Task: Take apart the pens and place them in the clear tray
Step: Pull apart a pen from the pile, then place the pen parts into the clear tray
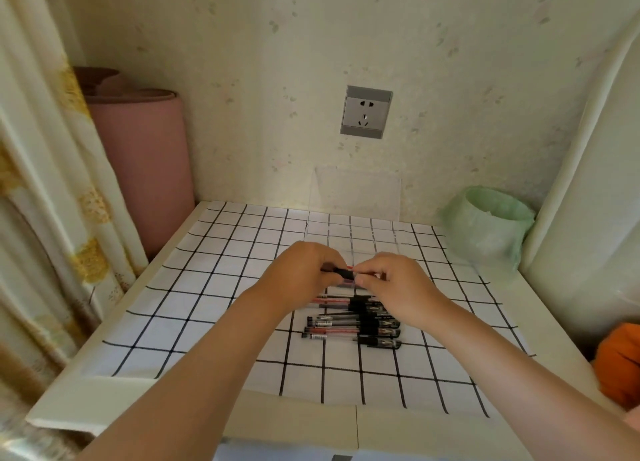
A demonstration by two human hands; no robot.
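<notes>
A row of gel pens [353,322] is lying nearest, on the checked cloth [207,287] covering the worktop [104,391]. Their long axes are running left to right, with the black caps towards the right. Just beyond and above them, the left hand [301,273] and right hand [398,284] are each pinching one end of a single pen [343,273]. It is also lying left to right, with a black section showing between the fingertips. Separating it is likely calling for a sideways pull, hands drawing apart, and open cloth is lying on both sides. The clear tray [356,197] is sitting straight beyond the hands, near them and about equally close to either. A green-bagged bin [485,225] is standing far right, narrowing that side.
</notes>
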